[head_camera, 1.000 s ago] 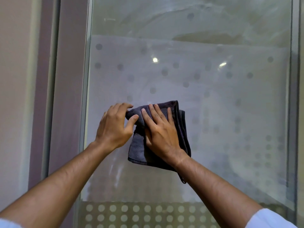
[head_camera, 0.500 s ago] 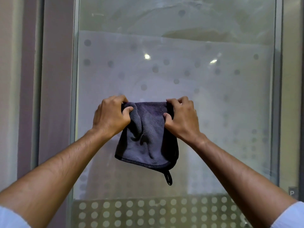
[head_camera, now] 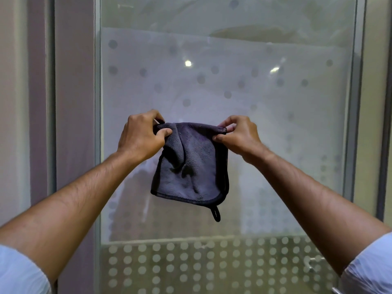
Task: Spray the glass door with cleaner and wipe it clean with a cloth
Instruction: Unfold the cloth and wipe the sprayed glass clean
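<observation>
A dark grey cloth with a small hanging loop at its lower right corner hangs in front of the glass door. My left hand pinches its upper left corner. My right hand pinches its upper right corner, so the top edge is stretched between them. The door has a frosted band with grey dots and a lower band of pale dots. Faint streaks show on the glass below the cloth. No spray bottle is in view.
A metal door frame runs down the left of the pane and another frame down the right. A beige wall lies far left. A small metal fitting sits at the lower right of the glass.
A second ago my right hand pressed the folded cloth flat on the glass. Since then both hands took the top corners and spread the cloth open, lifting it off the glass.
</observation>
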The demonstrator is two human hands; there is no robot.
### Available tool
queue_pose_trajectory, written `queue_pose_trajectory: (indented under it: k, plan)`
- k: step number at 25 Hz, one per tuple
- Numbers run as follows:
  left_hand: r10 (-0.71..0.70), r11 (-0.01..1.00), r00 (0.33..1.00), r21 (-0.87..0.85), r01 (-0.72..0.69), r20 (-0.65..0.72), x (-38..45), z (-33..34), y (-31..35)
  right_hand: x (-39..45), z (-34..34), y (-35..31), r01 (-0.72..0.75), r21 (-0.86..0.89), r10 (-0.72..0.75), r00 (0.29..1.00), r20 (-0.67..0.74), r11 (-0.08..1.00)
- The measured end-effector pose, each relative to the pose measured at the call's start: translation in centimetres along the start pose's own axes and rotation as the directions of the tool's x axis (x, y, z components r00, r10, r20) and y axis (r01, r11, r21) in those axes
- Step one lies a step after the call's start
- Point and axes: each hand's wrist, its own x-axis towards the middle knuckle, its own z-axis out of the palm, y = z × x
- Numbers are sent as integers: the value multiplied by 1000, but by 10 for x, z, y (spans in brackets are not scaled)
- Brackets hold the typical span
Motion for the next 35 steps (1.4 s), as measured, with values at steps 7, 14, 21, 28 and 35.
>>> queue_pose_trajectory:
  k: [7, 14, 21, 28, 35]
  plan:
    - [-71, 994, 992, -72, 79, 107, -14, -8, -5, -6, -25, 14, -105, 62, 85, 960, 265, 993]
    - [-124, 976, 958, -143, 165, 259, -38, 10, -6, -38, -51, 27, -267, 51, 222, 881, 419, 962]
    - [-87, 972, 935, -175, 155, 343, -62, 36, 21, -67, -91, 52, -400, 42, 338, 823, 457, 916]
    - [-10, 968, 882, -218, 127, 471, -80, 64, 91, -97, -162, 77, -452, -47, 441, 834, 330, 891]
    - [19, 913, 720, -305, 270, 694, -123, 115, 195, -142, -283, 108, -484, -313, 570, 756, 322, 817]
